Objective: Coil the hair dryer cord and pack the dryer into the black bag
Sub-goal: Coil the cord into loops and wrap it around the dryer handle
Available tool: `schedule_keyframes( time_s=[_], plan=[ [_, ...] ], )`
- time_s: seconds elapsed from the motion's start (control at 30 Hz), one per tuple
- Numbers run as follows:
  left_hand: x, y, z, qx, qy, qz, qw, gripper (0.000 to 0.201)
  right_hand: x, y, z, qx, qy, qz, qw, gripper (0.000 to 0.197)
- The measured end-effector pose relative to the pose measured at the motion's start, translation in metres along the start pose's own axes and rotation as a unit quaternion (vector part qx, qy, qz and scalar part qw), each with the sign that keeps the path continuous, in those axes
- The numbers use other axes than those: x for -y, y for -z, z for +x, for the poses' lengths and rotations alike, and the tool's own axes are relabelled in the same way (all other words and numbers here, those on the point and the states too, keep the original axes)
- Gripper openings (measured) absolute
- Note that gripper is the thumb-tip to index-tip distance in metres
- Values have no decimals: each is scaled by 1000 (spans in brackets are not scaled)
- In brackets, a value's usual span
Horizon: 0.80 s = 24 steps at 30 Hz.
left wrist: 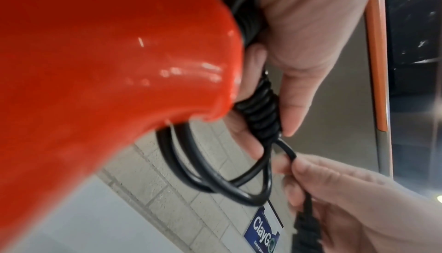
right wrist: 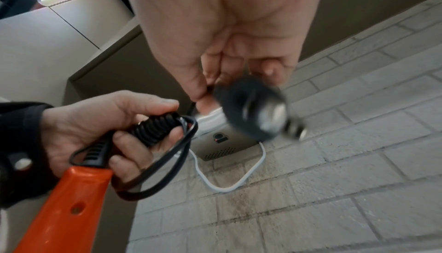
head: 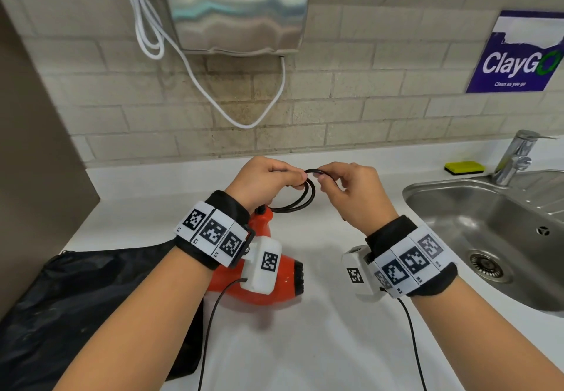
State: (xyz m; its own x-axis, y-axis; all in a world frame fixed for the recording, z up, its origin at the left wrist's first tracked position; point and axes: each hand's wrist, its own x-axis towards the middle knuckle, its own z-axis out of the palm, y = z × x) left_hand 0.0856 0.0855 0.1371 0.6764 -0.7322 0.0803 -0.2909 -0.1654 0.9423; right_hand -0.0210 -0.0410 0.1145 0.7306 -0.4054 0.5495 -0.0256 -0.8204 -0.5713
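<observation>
An orange hair dryer [head: 262,280] hangs nozzle-down over the white counter, held up by its cord end. My left hand [head: 265,183] grips the black ribbed strain relief [right wrist: 155,130] at the handle's end together with loops of the black cord [head: 300,199]. My right hand [head: 345,186] pinches the cord [left wrist: 290,155] just beside the left fingers. The black plug [right wrist: 256,109] dangles blurred under the right palm. The black bag [head: 91,305] lies flat on the counter at the lower left, partly under my left forearm.
A steel sink [head: 500,238] with a tap [head: 515,155] is set into the counter at the right; a yellow sponge [head: 464,167] sits behind it. A wall-mounted hand dryer [head: 235,8] with white cables [head: 213,91] hangs above. A brown panel [head: 30,146] bounds the left.
</observation>
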Motion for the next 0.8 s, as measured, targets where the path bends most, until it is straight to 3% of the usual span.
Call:
schedule_keyframes(
  time_s=[0.17,0.27,0.37,0.5,0.63,0.7,0.8],
  plan=[
    [0,0,6,-45,3,-45,998,7,0,9,3,78,-57,51,994,13],
    [1,-5,8,-48,1,-76,996,15,8,10,4,115,-58,178,975,14],
    [3,-9,9,-34,-3,-107,994,17,13,3,2,80,-59,282,954,22],
    [3,-7,7,-17,-28,-112,993,19,15,-10,0,9,-53,329,943,28],
    [5,-8,6,11,-32,-114,993,21,14,-18,0,-30,-60,405,912,32],
    [6,-8,7,12,-28,-120,992,20,14,-20,-1,-45,-52,352,934,31],
    [7,-7,8,14,-26,-133,991,19,14,-21,0,-82,5,181,980,25]
  ],
)
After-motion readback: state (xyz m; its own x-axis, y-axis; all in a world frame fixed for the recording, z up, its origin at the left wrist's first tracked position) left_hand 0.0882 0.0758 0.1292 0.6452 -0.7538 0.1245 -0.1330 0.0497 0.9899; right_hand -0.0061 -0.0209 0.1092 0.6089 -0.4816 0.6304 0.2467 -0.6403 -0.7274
